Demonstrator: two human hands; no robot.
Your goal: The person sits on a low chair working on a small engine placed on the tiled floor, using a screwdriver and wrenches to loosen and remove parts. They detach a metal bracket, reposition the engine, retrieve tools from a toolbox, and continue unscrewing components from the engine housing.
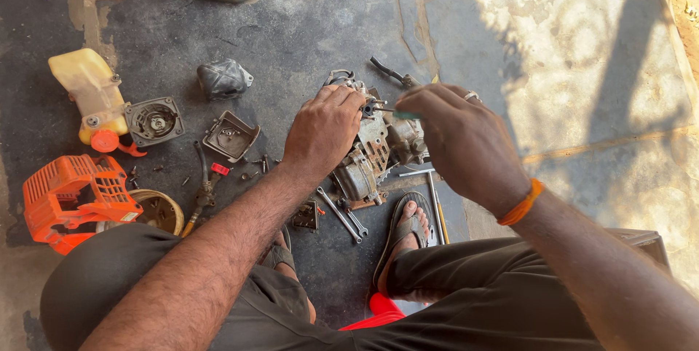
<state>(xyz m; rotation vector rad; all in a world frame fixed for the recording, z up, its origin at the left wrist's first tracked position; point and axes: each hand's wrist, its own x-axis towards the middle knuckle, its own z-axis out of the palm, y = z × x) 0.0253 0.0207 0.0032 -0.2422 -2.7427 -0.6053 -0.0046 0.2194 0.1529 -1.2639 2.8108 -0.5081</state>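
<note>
Head view: a grimy grey metal small-engine block (375,151) is steadied on the stone floor (568,52) by the left hand (322,129), clamped over its top. A green-handled screwdriver (399,113), tip at the block, is gripped by the right hand (466,143). An orange plastic engine cover (73,198) lies well left of the block.

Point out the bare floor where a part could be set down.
Free: the sunlit stone floor right of the grey metal engine block, and the dark slab between the black rubber cover and the engine. Crowded: left, around the orange plastic housing and yellowish fuel tank, and near the steel spanners.
</note>
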